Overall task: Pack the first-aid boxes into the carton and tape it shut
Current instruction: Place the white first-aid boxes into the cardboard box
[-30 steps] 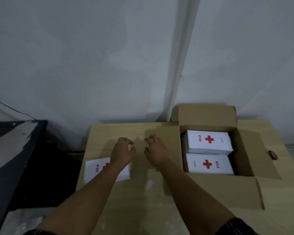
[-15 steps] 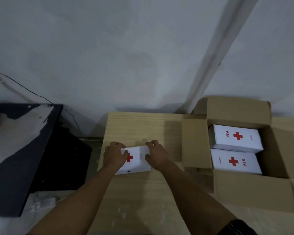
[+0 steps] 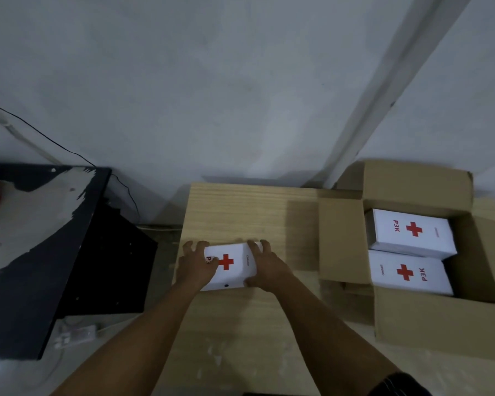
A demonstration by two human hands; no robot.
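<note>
Three first-aid boxes show. One first-aid box [image 3: 231,265] sits on the counter [image 3: 240,212], gripped between both hands: left hand [image 3: 196,265] curled over its left end, right hand [image 3: 265,267] curled round its right end. To the right of the hands, one open carton [image 3: 340,238] holds two boxes [image 3: 412,231].

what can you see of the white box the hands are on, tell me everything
The first-aid box is a white carton, cardboard by the look of it, with a red cross on top, red lettering partly hidden and small grey print. A small dark dot marks its near side. It lies flat near the wooden table's left edge, outside the brown carton. The left hand grips its left end and the right hand its right end.
</note>
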